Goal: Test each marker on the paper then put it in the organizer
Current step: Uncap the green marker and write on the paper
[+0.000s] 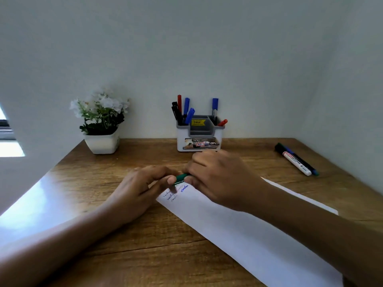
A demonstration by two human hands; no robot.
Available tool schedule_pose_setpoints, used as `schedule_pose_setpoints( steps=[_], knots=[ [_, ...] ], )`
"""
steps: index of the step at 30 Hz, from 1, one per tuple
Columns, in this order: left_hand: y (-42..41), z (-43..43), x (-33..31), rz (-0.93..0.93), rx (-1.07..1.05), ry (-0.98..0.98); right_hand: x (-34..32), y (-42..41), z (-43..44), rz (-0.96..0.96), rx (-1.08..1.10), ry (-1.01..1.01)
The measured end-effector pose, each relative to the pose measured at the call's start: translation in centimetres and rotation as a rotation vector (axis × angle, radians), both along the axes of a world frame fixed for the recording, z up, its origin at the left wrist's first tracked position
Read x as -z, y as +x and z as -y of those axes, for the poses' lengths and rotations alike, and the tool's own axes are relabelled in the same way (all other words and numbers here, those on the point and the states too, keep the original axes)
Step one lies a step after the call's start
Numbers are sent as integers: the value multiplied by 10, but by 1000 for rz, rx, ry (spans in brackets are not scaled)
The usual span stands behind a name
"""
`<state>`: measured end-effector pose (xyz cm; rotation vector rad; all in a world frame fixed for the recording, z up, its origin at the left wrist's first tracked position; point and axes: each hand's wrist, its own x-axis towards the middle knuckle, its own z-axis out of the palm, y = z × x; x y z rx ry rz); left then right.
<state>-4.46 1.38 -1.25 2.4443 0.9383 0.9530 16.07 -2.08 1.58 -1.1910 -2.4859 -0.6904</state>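
1 pale wall [186, 48] behind. 1 wood table [103, 255] against it. 1 long white paper [238, 228] flat on table, lying diagonally from near right to centre.

2 bare hands meeting over paper's far end:
- L hand [143, 185]: fingers curled, pinching 1 end of 1 green marker [182, 177].
- R hand [219, 175]: curled round the other end, hiding most of barrel.

Marker roughly level, just above paper, only a short green stretch showing btwn the fingers.

1 white pot plant [101, 129] at back left. 1 white-and-grey organizer [199, 142] at back centre, w/ 1 yellow price tag [198, 122] in middle slot. 7 stored markers [186, 106] in it:
- Left slot: 5 (2 black, 1 red, 2 blue).
- Right slot: 2 (1 blue upright, 1 red leaning).

Loose markers [296, 160] far right on table, side by side, touching. At least 2, exact no. unclear. Few small scribbles [176, 193] at paper's far end, dark plus 1 blue.
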Motion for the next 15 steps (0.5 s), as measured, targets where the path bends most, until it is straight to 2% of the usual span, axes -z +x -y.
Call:
schedule_pose_setpoints(
  steps=[3,8,15],
  knots=[
    [2,5,-1,0,32,88,3,0,-1,-3,-13,41],
    [2,3,0,-47,-32,237,3,0,0,-120,11,-63],
    [1,3,-1,-71,-51,325,0,7,-4,-21,102,-107]
  ],
)
